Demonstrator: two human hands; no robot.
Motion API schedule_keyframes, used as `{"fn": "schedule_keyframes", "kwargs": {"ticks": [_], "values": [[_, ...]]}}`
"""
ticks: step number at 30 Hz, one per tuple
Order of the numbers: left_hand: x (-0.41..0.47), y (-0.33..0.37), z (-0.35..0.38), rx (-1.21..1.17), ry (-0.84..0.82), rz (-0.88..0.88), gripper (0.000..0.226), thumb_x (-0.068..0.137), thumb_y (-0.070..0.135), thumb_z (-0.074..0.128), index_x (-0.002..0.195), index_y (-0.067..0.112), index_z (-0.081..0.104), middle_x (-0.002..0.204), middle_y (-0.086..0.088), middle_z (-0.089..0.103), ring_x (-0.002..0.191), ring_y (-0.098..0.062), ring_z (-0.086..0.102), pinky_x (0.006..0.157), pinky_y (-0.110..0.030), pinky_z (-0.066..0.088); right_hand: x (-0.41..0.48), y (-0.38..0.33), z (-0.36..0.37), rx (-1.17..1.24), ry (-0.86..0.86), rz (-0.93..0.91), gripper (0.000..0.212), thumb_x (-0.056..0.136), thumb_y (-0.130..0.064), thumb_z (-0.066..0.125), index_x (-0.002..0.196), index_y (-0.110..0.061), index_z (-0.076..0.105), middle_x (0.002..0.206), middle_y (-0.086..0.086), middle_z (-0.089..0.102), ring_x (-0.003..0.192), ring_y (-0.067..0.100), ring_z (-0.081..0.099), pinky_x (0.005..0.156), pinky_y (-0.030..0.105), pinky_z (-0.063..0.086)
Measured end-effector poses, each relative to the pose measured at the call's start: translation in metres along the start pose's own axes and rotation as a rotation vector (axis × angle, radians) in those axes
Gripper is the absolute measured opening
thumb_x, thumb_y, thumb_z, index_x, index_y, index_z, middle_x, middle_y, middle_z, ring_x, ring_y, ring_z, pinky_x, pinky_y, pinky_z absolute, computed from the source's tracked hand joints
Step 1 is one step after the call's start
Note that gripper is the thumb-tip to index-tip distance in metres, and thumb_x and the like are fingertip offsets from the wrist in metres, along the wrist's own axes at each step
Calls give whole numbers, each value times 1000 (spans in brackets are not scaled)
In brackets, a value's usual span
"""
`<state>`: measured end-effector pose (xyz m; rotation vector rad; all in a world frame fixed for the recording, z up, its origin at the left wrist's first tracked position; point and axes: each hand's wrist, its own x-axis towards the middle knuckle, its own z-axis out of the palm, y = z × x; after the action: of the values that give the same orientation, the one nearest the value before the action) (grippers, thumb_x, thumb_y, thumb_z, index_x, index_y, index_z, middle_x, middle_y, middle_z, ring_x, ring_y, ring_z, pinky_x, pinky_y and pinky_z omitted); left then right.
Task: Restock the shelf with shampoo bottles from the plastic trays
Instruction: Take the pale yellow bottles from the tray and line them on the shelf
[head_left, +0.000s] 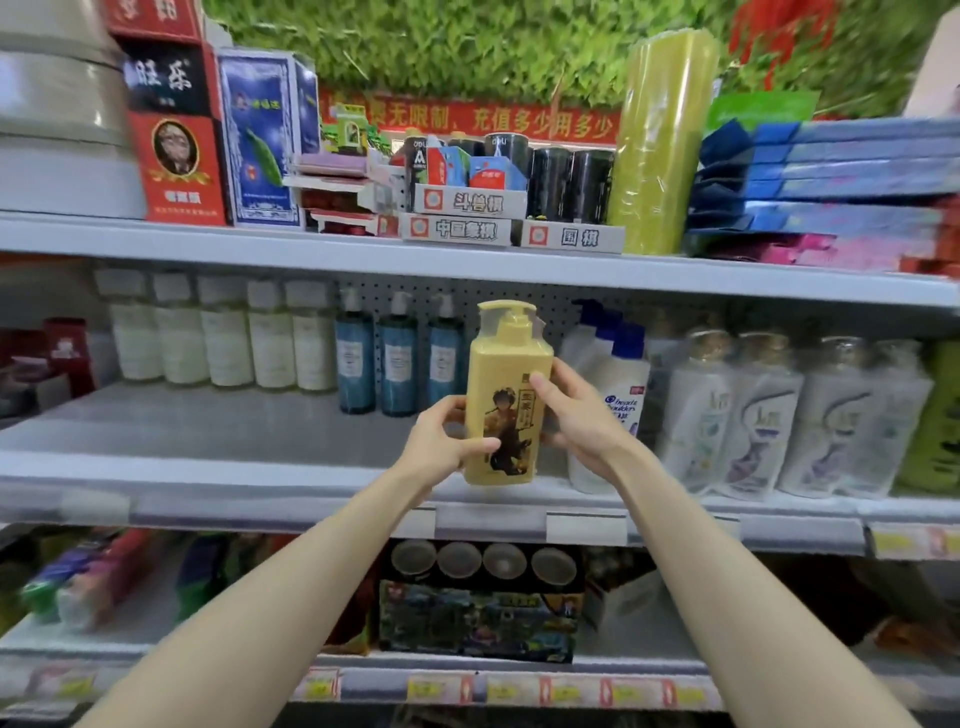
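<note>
A yellow pump shampoo bottle (506, 395) with a cartoon figure on its label stands upright at the front of the middle shelf (208, 441). My left hand (447, 441) grips its lower left side, thumb across the label. My right hand (576, 415) grips its right side, thumb on the front. Behind it to the left stand three blue pump bottles (397, 358). To its right are white bottles with blue caps (618, 384). No plastic tray is in view.
Several pale cream bottles (223, 338) line the back left of the middle shelf, and white pouch-like bottles (769, 415) fill its right side. The upper shelf (311, 254) carries boxes, game sets and a green roll. Cans and packets sit on the lower shelf.
</note>
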<state>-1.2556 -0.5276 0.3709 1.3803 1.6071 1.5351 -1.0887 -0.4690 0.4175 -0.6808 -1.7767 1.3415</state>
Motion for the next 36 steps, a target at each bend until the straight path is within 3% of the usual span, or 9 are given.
{"fn": "schedule_keyframes", "kwargs": {"ticks": [3, 7, 11, 16, 21, 24, 29, 33, 36], "values": [[16, -12, 3, 16, -6, 11, 51, 74, 17, 80, 119, 19, 56, 115, 2, 61, 109, -18, 58, 82, -42, 57, 12, 10, 1, -16, 50, 3, 18, 101, -28, 45, 107, -42, 54, 121, -2, 62, 113, 19, 58, 93, 48, 50], [36, -25, 10, -2, -37, -11, 62, 73, 15, 81, 129, 14, 53, 119, 2, 60, 112, -17, 56, 94, -44, 51, 24, 25, -2, -20, 142, 42, 20, 100, -29, 47, 118, -25, 54, 119, -1, 63, 110, 17, 58, 90, 41, 50], [46, -36, 16, 1, -63, -45, 66, 72, 15, 82, 131, 12, 52, 118, 2, 61, 109, -15, 57, 85, -36, 55, 31, 37, -4, -29, 177, 90, 23, 99, -31, 49, 120, -21, 52, 113, -4, 63, 103, 13, 58, 91, 39, 49], [52, -49, 19, -20, -69, -67, 63, 74, 17, 81, 131, 14, 52, 118, -1, 64, 108, -21, 61, 85, -43, 56, 40, 47, -4, -16, 190, 123, 33, 101, -29, 46, 131, -15, 47, 122, 1, 62, 105, 13, 59, 94, 40, 49], [47, -56, 24, -33, -37, -74, 56, 77, 20, 78, 127, 14, 54, 117, 0, 65, 108, -15, 60, 97, -36, 49, 41, 54, -5, 8, 180, 147, 38, 102, -29, 42, 136, -12, 42, 125, 3, 60, 109, 12, 59, 86, 32, 50], [43, -60, 24, -46, -48, -83, 53, 80, 23, 76, 127, 9, 56, 118, -2, 66, 108, -14, 62, 97, -34, 49, 36, 65, -2, -27, 173, 178, 49, 101, -39, 41, 142, -14, 38, 138, 4, 54, 126, 19, 51, 107, 45, 41], [40, -57, 20, -46, -54, -83, 55, 85, 28, 70, 134, 14, 49, 126, 0, 61, 114, -15, 58, 100, -40, 48, 35, 101, 1, -68, 186, 221, 94, 76, -75, 41, 149, -18, 26, 153, 4, 37, 139, 21, 37, 112, 51, 34], [38, -58, 20, -9, -55, -90, 57, 86, 31, 69, 135, 14, 47, 129, -2, 59, 118, -18, 56, 102, -44, 46, 18, 87, 12, -150, 187, 243, 65, 99, -52, 31, 153, -17, 20, 158, 3, 27, 144, 19, 27, 118, 45, 24], [36, -58, 19, 0, -44, -106, 62, 85, 33, 69, 138, 14, 44, 132, -2, 57, 119, -18, 55, 101, -44, 47, 17, 87, 10, -199, 193, 257, 58, 104, -43, 28, 154, -16, 14, 159, 3, 23, 146, 19, 22, 119, 39, 21]]}}
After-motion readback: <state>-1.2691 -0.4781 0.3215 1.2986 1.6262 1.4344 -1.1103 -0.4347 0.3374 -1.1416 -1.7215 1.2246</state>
